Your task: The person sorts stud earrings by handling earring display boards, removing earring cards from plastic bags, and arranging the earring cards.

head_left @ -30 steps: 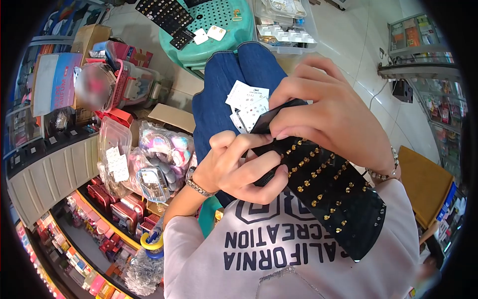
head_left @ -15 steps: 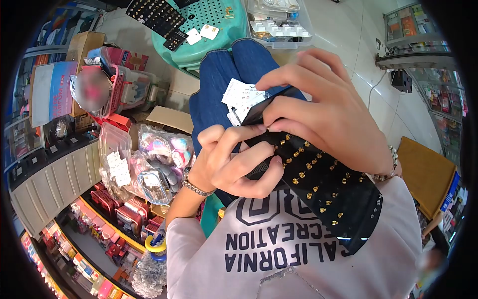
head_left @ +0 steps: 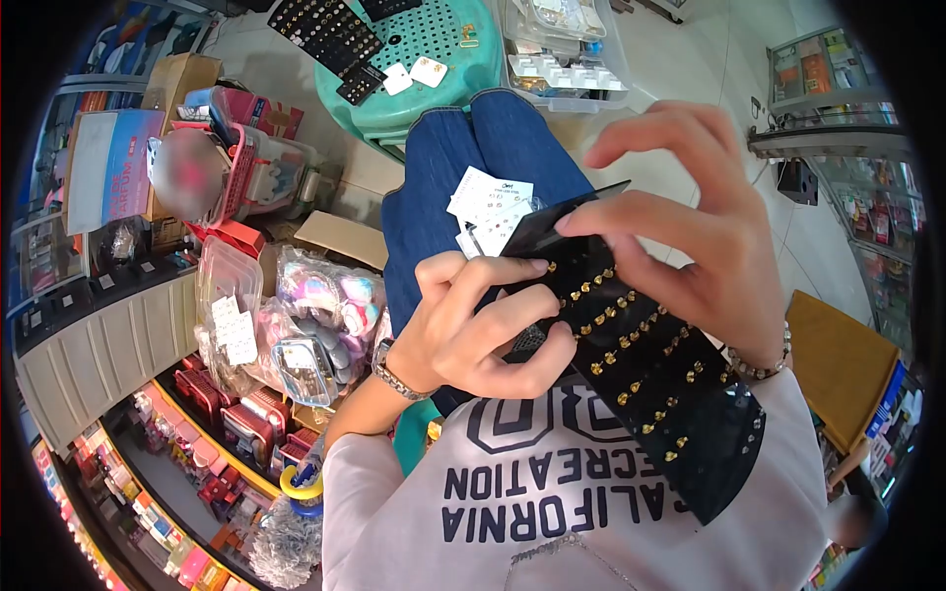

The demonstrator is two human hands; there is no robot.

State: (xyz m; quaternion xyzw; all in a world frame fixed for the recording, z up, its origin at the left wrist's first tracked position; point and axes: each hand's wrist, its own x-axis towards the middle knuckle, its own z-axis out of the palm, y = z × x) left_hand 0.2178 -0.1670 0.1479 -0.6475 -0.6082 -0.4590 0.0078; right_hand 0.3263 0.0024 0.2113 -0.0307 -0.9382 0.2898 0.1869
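Observation:
A long black earring display card (head_left: 645,345), set with rows of small gold-coloured earrings, is tilted in front of my shirt. My left hand (head_left: 493,320) grips its left edge, the index fingertip near the upper row and the other fingers curled. Over the card's upper right part is my right hand (head_left: 695,222). Its index fingertip rests at the black upper strip, thumb apart from it, other fingers raised. Nothing shows between the right finger and thumb, though something tiny could be hidden. White earring cards (head_left: 490,202) lie on my jeans, just beyond the black card.
Ahead, a green stool (head_left: 434,74) bears another black earring card (head_left: 330,39) and small white cards. Beside it is a clear plastic bin (head_left: 572,98). Bagged goods (head_left: 330,295) and a pink basket (head_left: 236,177) stand left. A brown envelope (head_left: 838,364) lies right.
My right thumb and index finger have parted and drawn back from my left fingertip, uncovering more of the earring rows. The black card has turned slightly; my left hand still grips it.

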